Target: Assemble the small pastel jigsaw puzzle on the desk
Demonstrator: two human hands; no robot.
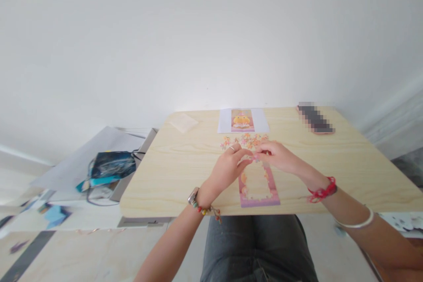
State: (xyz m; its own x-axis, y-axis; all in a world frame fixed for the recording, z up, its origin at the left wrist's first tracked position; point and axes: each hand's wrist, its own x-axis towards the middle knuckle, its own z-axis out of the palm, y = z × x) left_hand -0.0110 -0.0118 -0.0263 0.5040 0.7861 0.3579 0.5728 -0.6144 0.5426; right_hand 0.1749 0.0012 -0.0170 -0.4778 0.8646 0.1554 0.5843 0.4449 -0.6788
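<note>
My left hand [229, 164] and my right hand [277, 155] meet over the table, fingertips pinched together around a small pink puzzle piece [255, 157]. Which fingers bear on it is partly hidden. Beneath them lies a partly assembled jigsaw puzzle [243, 203], its pink and purple border framing bare wood; my hands cover its upper end. Loose puzzle pieces [249, 140], orange and pink, are scattered in a small heap just beyond my fingers. Behind the heap, a white sheet [224, 121] carries a printed picture [243, 120] of a round yellow-orange figure.
The light wood table [152, 180] stands against a white wall. A blurred-out phone [315, 119] lies at the back right, and a thin pale packet [183, 122] at the back left. Left of the table, a dark pouch [113, 165] sits on a lower surface.
</note>
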